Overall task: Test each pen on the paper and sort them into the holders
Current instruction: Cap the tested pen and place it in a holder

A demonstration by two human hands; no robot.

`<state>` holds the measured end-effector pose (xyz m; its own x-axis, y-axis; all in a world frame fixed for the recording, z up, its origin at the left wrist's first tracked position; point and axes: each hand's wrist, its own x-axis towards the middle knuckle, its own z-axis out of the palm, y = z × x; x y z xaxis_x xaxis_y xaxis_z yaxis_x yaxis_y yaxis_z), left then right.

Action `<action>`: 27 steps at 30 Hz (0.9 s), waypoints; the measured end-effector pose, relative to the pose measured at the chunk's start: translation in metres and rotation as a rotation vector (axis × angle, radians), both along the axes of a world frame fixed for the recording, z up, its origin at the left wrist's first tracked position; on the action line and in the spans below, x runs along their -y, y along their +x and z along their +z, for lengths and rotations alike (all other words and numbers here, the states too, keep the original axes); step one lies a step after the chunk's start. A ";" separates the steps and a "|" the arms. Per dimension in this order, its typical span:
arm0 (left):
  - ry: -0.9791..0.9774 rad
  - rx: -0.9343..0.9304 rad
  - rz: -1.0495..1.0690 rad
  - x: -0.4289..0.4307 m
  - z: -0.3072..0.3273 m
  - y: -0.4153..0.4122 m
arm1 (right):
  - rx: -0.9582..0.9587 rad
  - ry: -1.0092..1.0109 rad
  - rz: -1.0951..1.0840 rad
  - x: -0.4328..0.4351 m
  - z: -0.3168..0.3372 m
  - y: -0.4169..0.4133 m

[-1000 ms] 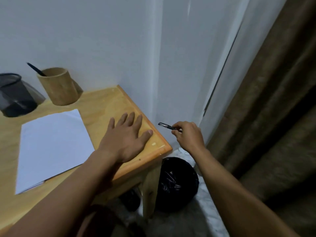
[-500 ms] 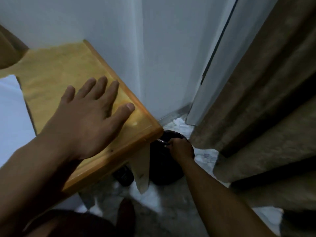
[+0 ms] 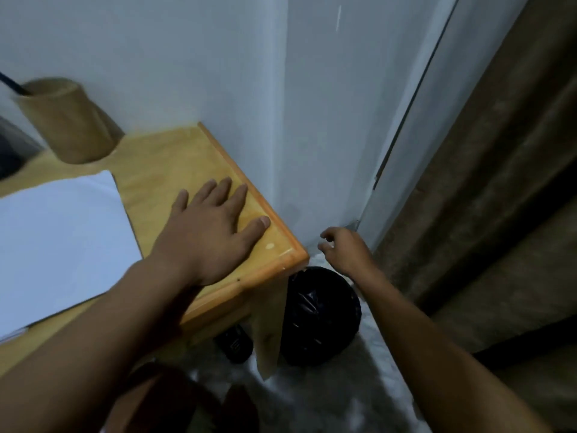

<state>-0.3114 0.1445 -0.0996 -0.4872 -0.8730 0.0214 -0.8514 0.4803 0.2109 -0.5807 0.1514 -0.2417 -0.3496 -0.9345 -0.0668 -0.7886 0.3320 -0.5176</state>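
Your left hand (image 3: 212,235) lies flat and open on the surface (image 3: 175,160), right of the paper (image 3: 59,242). Your right hand (image 3: 346,251) hangs loosely open, empty, above the bin (image 3: 321,317). No loose pen shows; next, reach for another pen to test, likely beyond the wooden holder (image 3: 67,120).

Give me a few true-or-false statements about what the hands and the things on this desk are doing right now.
1. The left hand lies flat on the wooden table. True.
2. The right hand grips a pen. False: it is empty, its fingers loosely curled, off the table's corner.
3. A black-lined bin stands on the floor beside the table leg. True.
4. The wooden holder is empty. False: a dark pen sticks out of it.
5. The white paper lies under the left hand. False: it lies beside that hand, nearer the table's middle.
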 end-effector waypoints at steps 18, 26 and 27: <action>-0.145 -0.028 0.328 0.004 0.107 0.168 | -0.142 -0.178 0.514 0.033 0.244 0.188; -0.173 -0.042 0.603 -0.042 0.106 0.282 | -0.222 -0.178 0.774 0.041 0.258 0.321; -0.179 -0.050 0.636 -0.048 0.104 0.294 | -0.222 -0.178 0.809 0.042 0.257 0.338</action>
<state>-0.0177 0.1922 0.0044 0.1278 -0.9711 0.2016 -0.9718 -0.0820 0.2211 -0.2422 0.1093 0.0153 0.4415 -0.8921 0.0961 -0.8370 -0.4481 -0.3140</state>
